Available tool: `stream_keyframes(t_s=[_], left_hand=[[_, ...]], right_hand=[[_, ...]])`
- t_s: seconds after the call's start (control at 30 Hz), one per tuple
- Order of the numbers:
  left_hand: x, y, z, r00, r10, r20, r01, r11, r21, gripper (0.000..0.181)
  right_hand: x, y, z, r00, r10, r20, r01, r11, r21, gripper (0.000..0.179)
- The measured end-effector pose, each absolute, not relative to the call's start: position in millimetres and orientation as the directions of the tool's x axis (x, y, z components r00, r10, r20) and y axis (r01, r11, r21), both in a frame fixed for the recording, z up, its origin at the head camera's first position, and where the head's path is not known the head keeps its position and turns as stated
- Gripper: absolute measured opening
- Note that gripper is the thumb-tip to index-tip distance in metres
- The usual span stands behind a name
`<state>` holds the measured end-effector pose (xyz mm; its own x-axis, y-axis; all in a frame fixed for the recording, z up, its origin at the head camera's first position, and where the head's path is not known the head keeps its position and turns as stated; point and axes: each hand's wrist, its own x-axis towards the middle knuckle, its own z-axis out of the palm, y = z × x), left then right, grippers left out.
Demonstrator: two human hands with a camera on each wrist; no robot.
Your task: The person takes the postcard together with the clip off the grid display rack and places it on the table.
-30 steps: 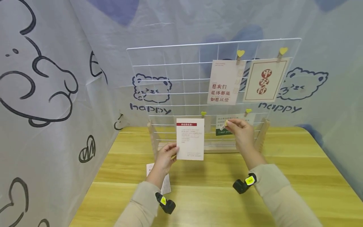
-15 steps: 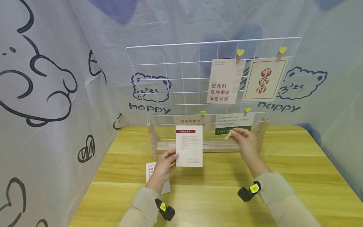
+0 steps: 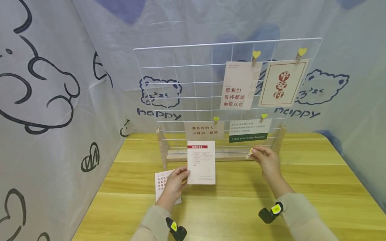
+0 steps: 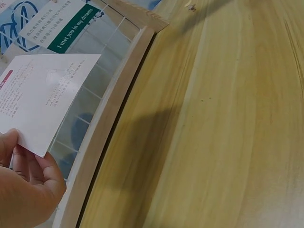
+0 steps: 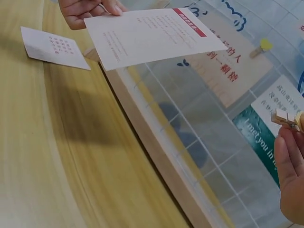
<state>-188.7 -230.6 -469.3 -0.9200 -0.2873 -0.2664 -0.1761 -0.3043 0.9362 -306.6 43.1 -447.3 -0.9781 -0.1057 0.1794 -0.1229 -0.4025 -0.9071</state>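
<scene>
My left hand (image 3: 177,182) pinches the left edge of a white card with a red heading band (image 3: 201,164), held upright in front of the grid's lower part. The left wrist view shows the thumb on the face of this card (image 4: 45,95). My right hand (image 3: 266,162) pinches a small wooden clothespin with a yellow heart (image 3: 249,153), to the right of the card and apart from it. In the right wrist view the clothespin (image 5: 285,118) points away from the fingertips. Behind both hands stands a white wire grid (image 3: 193,110) on a wooden base.
Heart clothespins hold several cards on the grid: a red-framed card (image 3: 271,97), a white card (image 3: 230,77), a beige card (image 3: 205,131) and a green-banded card (image 3: 250,130). Another printed card (image 3: 161,187) lies on the wooden table (image 3: 229,214), partly behind the left forearm.
Both hands have moved down, the left with its card and the right with the clothespin, which has also shifted right. The beige and green-banded cards behind them have come into fuller view.
</scene>
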Motion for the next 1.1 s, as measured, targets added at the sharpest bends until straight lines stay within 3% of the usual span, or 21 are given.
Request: stream_keyframes(t_s=[0.03, 0.07, 0.3, 0.37, 1.1], left_hand=[[-187.7, -230.5, -470.4, -0.919, -0.288, -0.269, -0.179, -0.303, 0.936, 0.024], [-186.9, -230.6, -471.7, -0.917, -0.289, -0.275, -0.183, -0.306, 0.934, 0.024], [-182.5, -230.0, -480.3, -0.913, -0.292, -0.285, -0.187, -0.322, 0.928, 0.023], [-181.9, -229.8, -482.1, -0.909, -0.297, -0.292, -0.192, -0.323, 0.927, 0.022], [-168.5, -233.5, -504.5, -0.884, -0.306, -0.353, -0.269, -0.286, 0.92, 0.026]], right_hand=[[-298.0, 43.8, -441.2, -0.982, -0.094, 0.166, -0.122, -0.353, -0.928, 0.007], [-297.8, 45.6, -443.8, -0.976, -0.123, 0.179, -0.116, -0.401, -0.909, 0.006], [-368.9, 83.0, -567.0, -0.974, -0.117, 0.192, -0.13, -0.402, -0.906, 0.023], [-374.7, 87.6, -581.5, -0.982, -0.097, 0.163, -0.112, -0.398, -0.911, 0.027], [-335.1, 120.0, -587.2, -0.997, -0.07, 0.017, 0.009, -0.363, -0.932, 0.026]])
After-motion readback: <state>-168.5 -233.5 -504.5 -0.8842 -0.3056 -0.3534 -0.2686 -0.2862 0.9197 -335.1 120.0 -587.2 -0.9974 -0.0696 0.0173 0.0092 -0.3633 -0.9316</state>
